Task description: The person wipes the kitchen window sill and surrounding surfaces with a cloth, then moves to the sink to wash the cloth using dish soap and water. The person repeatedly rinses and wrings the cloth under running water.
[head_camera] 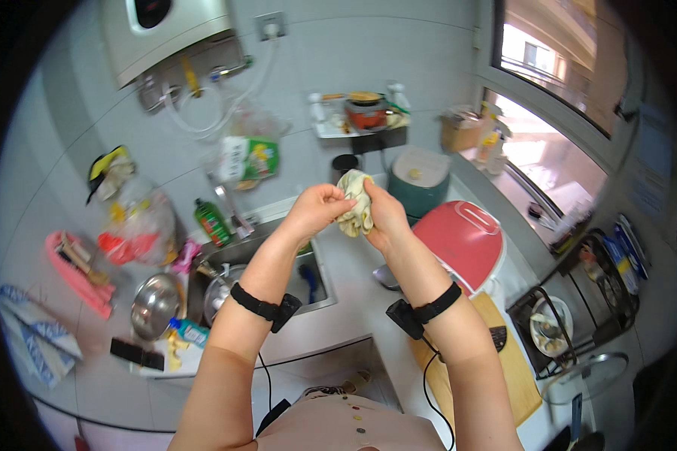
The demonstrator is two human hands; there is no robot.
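Observation:
A crumpled pale yellow cloth (354, 204) is held up between my hands above the counter corner. My left hand (320, 209) pinches its left side with thumb and fingertips. From the right, my right hand (385, 214) grips the same cloth, thumb on top and palm against its edge. Below and left of the cloth lies the stainless steel sink (322, 276), partly hidden by my left forearm. In it I make out a dark blue object (307, 282), too blurred to name. A red chopping board (460, 239) leans to the right of my right hand.
A green bottle (211, 221) stands behind the sink. Left of it are a steel bowl (157, 304) and a blue-capped bottle (189, 331). A dark green bin (420, 189) sits in the corner; a wooden board (505, 361) and black dish rack (541, 315) are at right.

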